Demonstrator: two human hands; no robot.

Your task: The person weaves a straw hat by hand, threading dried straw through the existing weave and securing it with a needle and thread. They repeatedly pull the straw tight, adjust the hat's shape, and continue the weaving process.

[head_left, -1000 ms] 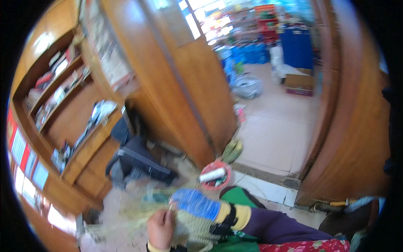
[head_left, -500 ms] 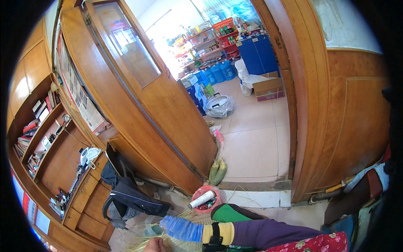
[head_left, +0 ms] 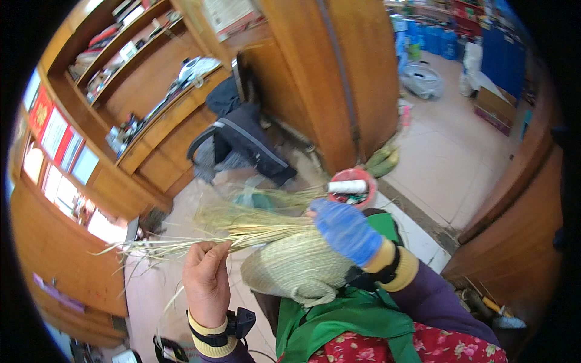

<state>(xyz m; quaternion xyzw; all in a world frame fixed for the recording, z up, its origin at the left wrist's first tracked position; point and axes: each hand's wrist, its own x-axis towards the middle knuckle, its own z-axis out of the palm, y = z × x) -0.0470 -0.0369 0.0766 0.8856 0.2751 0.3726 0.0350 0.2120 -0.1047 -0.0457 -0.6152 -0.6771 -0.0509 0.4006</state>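
Note:
A woven straw piece [head_left: 290, 263], pale green and rounded, lies over my lap with a looped bit at its near edge. From its far side a bundle of loose straw strands [head_left: 260, 233] fans out to the left. My left hand [head_left: 207, 275], bare, pinches thumb to fingers on the near strands. My right hand [head_left: 345, 230] wears a blue glove and closes round the strands' base at the piece's far right; its fingertips are partly hidden.
Beyond my right hand stands a red tub [head_left: 370, 187] holding a white thread spool [head_left: 347, 187]. A dark backpack [head_left: 254, 145] sits near the wooden desk [head_left: 163, 139]. Green gourds [head_left: 382, 160] lie by the doorway. A green apron [head_left: 321, 323] covers my lap.
My view has swung left and down, bringing the woven piece and both hands into fuller sight. The left hand now shows pinched at the strands; the gloved right hand appears higher in view.

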